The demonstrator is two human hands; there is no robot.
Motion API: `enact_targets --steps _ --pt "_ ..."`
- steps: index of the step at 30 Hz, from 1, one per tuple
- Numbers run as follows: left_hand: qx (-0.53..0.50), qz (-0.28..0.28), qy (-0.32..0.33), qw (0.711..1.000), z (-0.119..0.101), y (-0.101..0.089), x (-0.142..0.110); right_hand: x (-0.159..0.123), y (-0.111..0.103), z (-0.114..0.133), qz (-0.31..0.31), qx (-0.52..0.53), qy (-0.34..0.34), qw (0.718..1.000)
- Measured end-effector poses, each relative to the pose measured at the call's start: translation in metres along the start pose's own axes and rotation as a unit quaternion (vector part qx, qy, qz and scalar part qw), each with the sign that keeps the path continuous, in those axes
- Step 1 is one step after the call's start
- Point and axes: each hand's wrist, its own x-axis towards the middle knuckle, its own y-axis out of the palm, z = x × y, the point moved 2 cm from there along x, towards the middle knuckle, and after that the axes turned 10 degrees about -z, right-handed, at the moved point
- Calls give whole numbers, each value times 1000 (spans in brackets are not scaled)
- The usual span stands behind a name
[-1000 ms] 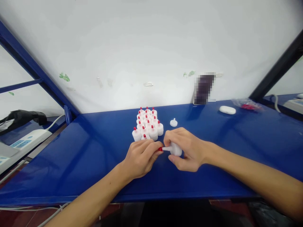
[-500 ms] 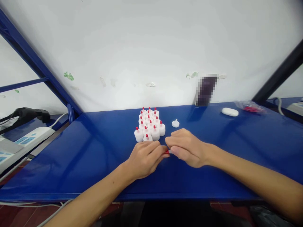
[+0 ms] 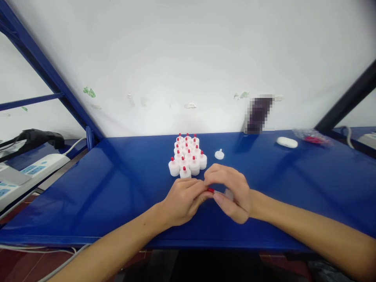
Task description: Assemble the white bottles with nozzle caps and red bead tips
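My left hand (image 3: 185, 199) is closed in a pinch on a small red tip cap (image 3: 210, 190). That red cap sits at the end of a white nozzle cap (image 3: 228, 194) that my right hand (image 3: 230, 192) holds, its thumb below and its forefinger arched above. The fingers partly hide the nozzle cap. Just beyond my hands stands a cluster of several white nozzle caps with red tips (image 3: 194, 166), upright and close together. One loose white nozzle cap (image 3: 219, 154), with no red tip, lies to the right of the cluster.
A small white case (image 3: 287, 142) and a clear bag with red pieces (image 3: 315, 138) lie on the blue table (image 3: 117, 188) at the right. A pixelated dark phone-like object (image 3: 259, 115) leans on the wall. A power strip (image 3: 35, 170) is at the far left.
My right hand's forefinger has lifted and arched away from its thumb, so the white nozzle cap shows between them. My left hand keeps its pinch on the red tip cap. The view has shifted slightly.
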Motion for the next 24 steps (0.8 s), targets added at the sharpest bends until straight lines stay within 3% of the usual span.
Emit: enact_targets --steps 6,11,17,24 --pt "-109 19 -123 986 -1 5 -1 1 0 -2 -3 -112 -115 987" --pt "-148 61 -150 976 -4 6 2 0 -2 -7 15 -147 -151 977" --pt "-147 110 -155 971 -8 3 6 4 -9 -11 -15 -114 -34 993" --pt "-136 156 -139 968 -10 1 3 9 -19 -19 -83 -138 88 983"
